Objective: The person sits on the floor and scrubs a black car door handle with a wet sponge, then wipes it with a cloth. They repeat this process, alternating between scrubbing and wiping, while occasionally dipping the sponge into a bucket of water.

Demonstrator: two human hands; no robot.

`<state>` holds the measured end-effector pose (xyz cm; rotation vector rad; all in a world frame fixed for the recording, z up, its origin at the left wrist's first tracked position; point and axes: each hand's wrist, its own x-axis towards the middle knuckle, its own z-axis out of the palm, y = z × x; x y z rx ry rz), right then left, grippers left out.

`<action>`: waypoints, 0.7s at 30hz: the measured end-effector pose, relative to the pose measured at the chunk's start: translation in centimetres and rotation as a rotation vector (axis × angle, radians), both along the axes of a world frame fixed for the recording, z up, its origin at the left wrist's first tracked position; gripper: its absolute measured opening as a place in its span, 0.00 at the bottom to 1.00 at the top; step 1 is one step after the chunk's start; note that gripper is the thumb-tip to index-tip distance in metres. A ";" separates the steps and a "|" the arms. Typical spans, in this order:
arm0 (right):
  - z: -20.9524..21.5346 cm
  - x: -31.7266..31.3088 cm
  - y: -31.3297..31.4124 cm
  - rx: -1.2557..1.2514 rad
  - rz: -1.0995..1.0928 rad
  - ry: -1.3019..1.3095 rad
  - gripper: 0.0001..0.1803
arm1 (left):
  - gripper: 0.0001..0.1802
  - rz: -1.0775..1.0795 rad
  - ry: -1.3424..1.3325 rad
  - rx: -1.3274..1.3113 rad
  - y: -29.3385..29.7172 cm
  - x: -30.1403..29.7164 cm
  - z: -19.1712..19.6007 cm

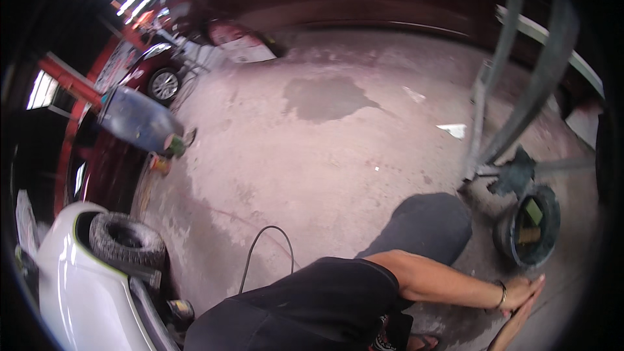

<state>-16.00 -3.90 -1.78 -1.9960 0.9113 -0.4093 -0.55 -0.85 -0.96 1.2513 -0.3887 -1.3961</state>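
Observation:
My left hand [518, 293], with a dark bracelet at the wrist, meets my right hand [520, 318] at the right side of the view. Both look flat, palms pressed together, fingers stretched out. Between the palms nothing shows, though the inner faces are hidden. Just beyond the hands stands a dark bucket [499, 237]. In it lie a green block [534, 211] and a tan block [529, 235]. A dark wet-looking rag [515, 173] hangs on a metal stand [480, 120] behind the bucket.
A white car body part [71, 286] and a tyre [127, 239] are at the lower left. Farther back lie a blue barrel [138, 117] and a dark red car [140, 71]. A thin hose [249, 255] loops over the concrete floor. White paper scraps [453, 130] lie near the stand.

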 end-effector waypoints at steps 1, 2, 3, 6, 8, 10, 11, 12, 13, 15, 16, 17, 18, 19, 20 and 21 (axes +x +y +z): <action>-0.1 0.4 -0.2 0.000 0.005 -0.019 0.40 | 0.53 0.061 -0.048 -0.004 -1.1 0.0 -0.6; -0.5 0.8 -0.3 0.007 0.035 -0.018 0.40 | 0.53 0.150 -0.089 -0.001 -1.7 0.5 -1.8; -0.6 0.9 -0.2 0.004 0.034 -0.012 0.40 | 0.53 0.166 -0.175 -0.026 -2.0 1.3 -2.3; -1.2 1.2 -0.5 0.020 0.044 -0.006 0.40 | 0.49 0.305 -0.196 -0.085 -2.4 1.0 -1.9; -1.7 1.2 -0.4 0.037 0.038 -0.001 0.40 | 0.49 0.326 -0.217 -0.100 -2.1 0.5 -0.5; -1.9 1.1 -0.5 0.035 0.014 -0.005 0.40 | 0.48 0.238 -0.281 -0.118 -0.8 1.1 1.7; -2.0 1.0 -0.3 0.038 0.012 -0.010 0.40 | 0.48 0.214 -0.289 -0.127 -0.1 1.8 2.2; -1.9 1.0 -0.2 0.042 0.003 -0.011 0.40 | 0.47 0.199 -0.241 -0.144 0.1 2.6 1.7; -2.1 1.0 0.0 0.044 -0.003 -0.015 0.40 | 0.47 0.206 -0.240 -0.153 0.1 2.4 1.2; -2.4 1.0 0.5 0.066 -0.011 -0.019 0.40 | 0.47 0.253 -0.279 -0.152 0.1 1.3 0.1; -2.3 0.7 0.3 0.053 -0.042 -0.033 0.40 | 0.47 0.246 -0.338 -0.157 -1.0 0.3 0.2; -2.9 0.3 0.1 0.055 -0.070 -0.058 0.40 | 0.47 0.236 -0.403 -0.153 -1.7 -0.6 0.0; -4.1 -0.1 0.1 0.084 -0.091 -0.081 0.40 | 0.46 0.178 -0.401 -0.111 -2.1 -0.2 -0.3; -6.1 0.8 0.6 0.152 -0.047 -0.090 0.40 | 0.45 0.180 -0.398 -0.022 -1.0 1.5 -1.5; -5.7 0.8 0.6 0.126 -0.083 -0.123 0.40 | 0.45 0.153 -0.277 -0.067 -1.7 2.8 -0.8; -5.0 0.7 0.4 0.081 -0.100 -0.148 0.40 | 0.46 0.114 -0.259 -0.102 -1.8 3.0 -0.6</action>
